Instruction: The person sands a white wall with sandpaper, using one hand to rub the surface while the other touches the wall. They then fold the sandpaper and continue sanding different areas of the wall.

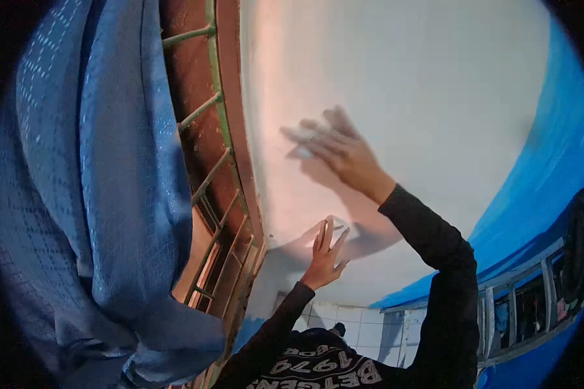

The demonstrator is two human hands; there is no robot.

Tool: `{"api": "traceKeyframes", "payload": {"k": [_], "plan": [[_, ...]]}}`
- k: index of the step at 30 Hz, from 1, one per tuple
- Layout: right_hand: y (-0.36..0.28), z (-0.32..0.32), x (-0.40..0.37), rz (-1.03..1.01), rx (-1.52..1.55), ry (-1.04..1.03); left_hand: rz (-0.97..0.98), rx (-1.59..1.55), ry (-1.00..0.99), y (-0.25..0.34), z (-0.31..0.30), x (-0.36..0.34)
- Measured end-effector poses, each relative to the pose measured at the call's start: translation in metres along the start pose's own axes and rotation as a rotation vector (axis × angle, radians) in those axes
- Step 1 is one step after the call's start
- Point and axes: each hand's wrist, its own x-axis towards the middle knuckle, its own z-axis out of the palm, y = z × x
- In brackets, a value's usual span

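Observation:
My right hand is raised in front of a white wall, its fingers spread and blurred by motion. A small pale-blue spot shows by the fingertips, too smeared to name. Lower down, my left hand is held up with its fingers stretched out and the thumb apart; no held object shows in it. A bright pale patch lies just behind its fingertips. Shadows of the hands and arms fall on the wall. Both arms wear black sleeves, and a black shirt with white lettering shows below.
A blue curtain hangs along the left, beside a brown window frame with green metal bars. Blue paint covers the wall at the right. White tiles and a ladder-like frame stand lower down.

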Motion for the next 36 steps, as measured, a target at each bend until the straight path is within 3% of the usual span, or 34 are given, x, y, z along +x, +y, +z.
{"api": "traceKeyframes", "payload": {"k": [2,6,10,14,16,18,19,20,22,23,25,28,32,34,36], "plan": [[0.004,-0.018,0.000,0.173,-0.109,0.158,-0.030,-0.001,-0.003,0.003,0.000,0.001],[-0.037,0.063,-0.050,0.039,0.061,-0.034,0.034,-0.066,0.127,-0.009,0.018,-0.002],[-0.007,0.036,-0.049,-0.100,-0.009,-0.228,-0.015,-0.082,0.065,-0.011,0.010,0.000],[0.021,-0.041,-0.008,0.077,-0.084,0.020,-0.059,0.036,-0.044,-0.015,0.000,-0.004],[0.019,-0.032,-0.013,0.158,-0.157,0.074,-0.068,0.038,-0.034,-0.012,0.002,-0.006],[0.002,0.017,-0.036,0.049,-0.012,-0.041,-0.081,0.041,-0.010,-0.012,0.005,-0.002],[-0.008,0.037,-0.055,0.227,0.493,-0.211,-0.089,0.031,-0.015,-0.013,0.009,-0.002],[-0.014,0.047,-0.054,-0.275,0.021,-0.627,-0.094,0.024,-0.024,-0.014,0.010,-0.005],[-0.012,0.043,-0.055,-0.230,0.096,-0.716,-0.086,0.047,-0.042,-0.018,0.005,-0.007],[-0.002,0.041,-0.053,-0.220,0.097,-0.718,-0.070,0.058,-0.054,-0.020,0.004,-0.006],[0.022,0.003,-0.021,-0.242,-0.037,-0.102,-0.064,0.056,-0.069,-0.021,0.001,-0.003],[0.035,-0.037,0.000,0.009,-0.104,0.013,-0.074,0.062,-0.080,-0.020,0.003,-0.003],[-0.003,0.035,-0.043,-0.027,0.056,-0.063,-0.027,0.015,0.005,-0.031,0.019,-0.007],[-0.016,0.053,-0.068,-0.305,-0.026,-0.453,-0.066,0.008,-0.038,-0.026,0.017,-0.012],[-0.008,0.051,-0.071,-0.035,0.305,-0.373,-0.088,0.021,-0.055,-0.027,0.008,-0.001]]}}
